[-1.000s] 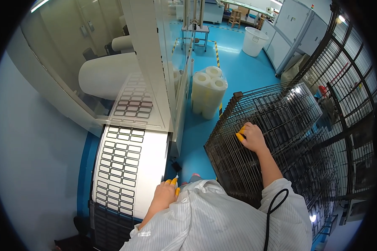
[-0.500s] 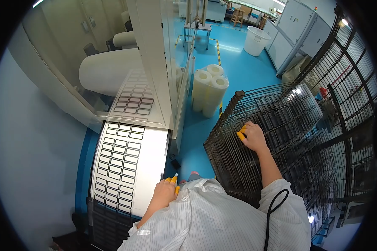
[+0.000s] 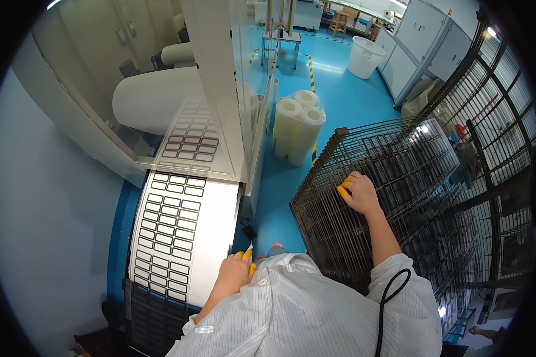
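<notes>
My left hand is closed beside the right edge of a lit white work table. Yellow finger covers are on its fingertips, and a small pale thing sticks out from them, too small to name. On that table lies a sheet with rows of black-framed rectangles, left of the hand. My right hand, also in yellow finger covers, rests on a dark wire rack with its fingers curled over the wires. Dark flat panels show between the rack's wires.
A large white roll sits behind the machine's clear cover. Wrapped rolls stand on the blue floor ahead, with a white bin farther off. Tall wire racking rises at the right. Another person's hand shows at lower right.
Another person's hand and forearm have come into view at the lower right. Both of my hands have stayed in place.
</notes>
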Demonstrator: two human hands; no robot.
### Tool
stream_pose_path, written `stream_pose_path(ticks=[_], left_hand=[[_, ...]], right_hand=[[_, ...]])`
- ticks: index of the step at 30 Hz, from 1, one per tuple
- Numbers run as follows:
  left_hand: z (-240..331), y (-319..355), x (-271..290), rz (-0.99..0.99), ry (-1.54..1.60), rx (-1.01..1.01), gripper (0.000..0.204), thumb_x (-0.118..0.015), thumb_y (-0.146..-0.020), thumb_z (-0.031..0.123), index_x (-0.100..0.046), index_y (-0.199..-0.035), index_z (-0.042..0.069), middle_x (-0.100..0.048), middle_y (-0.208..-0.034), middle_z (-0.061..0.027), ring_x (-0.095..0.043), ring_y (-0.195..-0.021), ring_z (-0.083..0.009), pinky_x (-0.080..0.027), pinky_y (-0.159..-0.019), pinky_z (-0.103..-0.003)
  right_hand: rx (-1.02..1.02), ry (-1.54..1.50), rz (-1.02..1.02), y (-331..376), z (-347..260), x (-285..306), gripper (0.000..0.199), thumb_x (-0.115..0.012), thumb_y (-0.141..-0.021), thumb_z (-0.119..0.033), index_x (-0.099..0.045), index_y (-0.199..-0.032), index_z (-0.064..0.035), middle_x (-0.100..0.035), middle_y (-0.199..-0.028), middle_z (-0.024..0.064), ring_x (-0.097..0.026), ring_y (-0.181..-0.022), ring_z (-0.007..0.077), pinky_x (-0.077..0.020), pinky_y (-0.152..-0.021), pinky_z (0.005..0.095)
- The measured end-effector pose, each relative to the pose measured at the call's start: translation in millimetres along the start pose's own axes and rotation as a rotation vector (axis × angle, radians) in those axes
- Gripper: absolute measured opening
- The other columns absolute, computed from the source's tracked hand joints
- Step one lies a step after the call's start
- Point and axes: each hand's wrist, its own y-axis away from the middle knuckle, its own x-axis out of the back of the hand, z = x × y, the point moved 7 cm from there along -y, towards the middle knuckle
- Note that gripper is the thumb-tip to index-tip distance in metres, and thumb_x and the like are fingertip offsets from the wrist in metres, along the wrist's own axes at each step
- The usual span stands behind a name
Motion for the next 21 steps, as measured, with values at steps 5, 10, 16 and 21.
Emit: stream_pose_path(ticks=[5, 10, 16, 21], left_hand=[[0, -2, -2, 0.017, -0.016, -0.023, 0.028, -0.061, -0.076, 0.021, -0.062, -0.09, -0.003, -0.062, -0.086, -0.0149, -0.056, -0.083, -0.0265, -0.045, -0.073, -0.035], [-1, -4, -6, 0.015, -0.024, -0.055, 0.029, -0.061, -0.076, 0.023, -0.062, -0.09, -0.003, -0.062, -0.085, -0.0153, -0.058, -0.082, -0.0269, -0.047, -0.072, -0.036], [0, -9, -10, -0.056, -0.046, -0.052, 0.028, -0.061, -0.076, 0.023, -0.063, -0.088, -0.003, -0.062, -0.084, -0.0162, -0.059, -0.081, -0.0283, -0.048, -0.073, -0.036], [-5, -12, -17, 0.004, -0.025, -0.042, 0.03, -0.062, -0.074, 0.025, -0.063, -0.084, -0.003, -0.061, -0.084, -0.0176, -0.058, -0.082, -0.0302, -0.048, -0.073, -0.038]], right_hand=[[-0.031, 0.008, -0.01, 1, 2, -1, 0.017, -0.063, -0.067, -0.014, -0.066, -0.079, -0.0015, -0.06, -0.084, 0.0069, -0.052, -0.095, 0.02, -0.041, -0.078, 0.0333], [-0.017, -0.02, -0.007, 0, 0, 1, 0.016, -0.062, -0.069, -0.014, -0.066, -0.08, -0.0028, -0.061, -0.085, 0.0063, -0.052, -0.096, 0.0203, -0.0408, -0.081, 0.034], [-0.002, -0.043, 0.015, 1, 2, 2, 0.015, -0.063, -0.067, -0.013, -0.064, -0.074, 0.0001, -0.06, -0.081, 0.0088, -0.052, -0.094, 0.0227, -0.0412, -0.077, 0.0346], [-0.003, -0.015, 0.031, 1, 2, 4, 0.019, -0.061, -0.073, -0.023, -0.064, -0.071, -0.0045, -0.059, -0.077, 0.0043, -0.052, -0.088, 0.0196, -0.0405, -0.071, 0.0341]])
